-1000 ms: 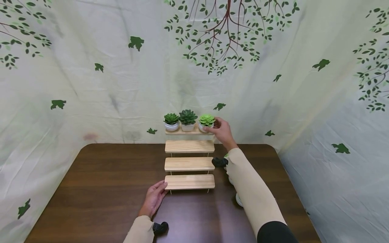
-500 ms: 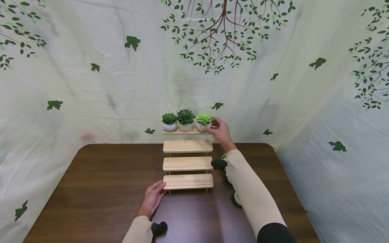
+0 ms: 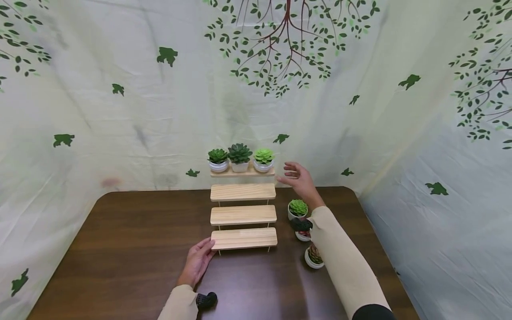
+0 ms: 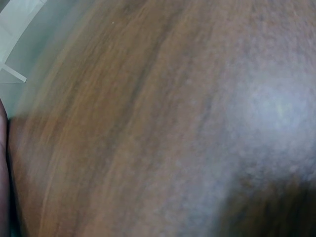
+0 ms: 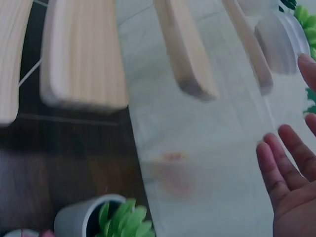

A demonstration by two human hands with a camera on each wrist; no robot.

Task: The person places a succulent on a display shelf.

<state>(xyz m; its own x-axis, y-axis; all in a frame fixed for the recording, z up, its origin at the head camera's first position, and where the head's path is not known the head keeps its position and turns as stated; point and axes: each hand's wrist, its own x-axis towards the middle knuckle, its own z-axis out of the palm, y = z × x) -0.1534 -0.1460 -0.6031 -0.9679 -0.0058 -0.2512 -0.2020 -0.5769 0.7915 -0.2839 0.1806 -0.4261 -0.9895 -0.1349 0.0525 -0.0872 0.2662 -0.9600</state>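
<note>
A four-tier wooden display stand stands upright on the table. My left hand holds the left end of its lowest board, fingertips right at the corner. Along the top board sit three potted succulents: a dark green one at left, a grey-green one in the middle and a light green one at right. To the right of that last pot my right hand is raised, fingers relaxed and holding nothing. In the right wrist view the light green succulent's white pot lies just beyond the thumb.
On the brown table, right of the stand, are a green potted succulent, a reddish one and a brownish one, partly covered by the right sleeve or wrist camera. A leaf-printed cloth hangs behind.
My right hand has let go of the light green succulent's pot and moved off to the right. The pot stays on the top board. My left hand keeps its place at the lowest board.
</note>
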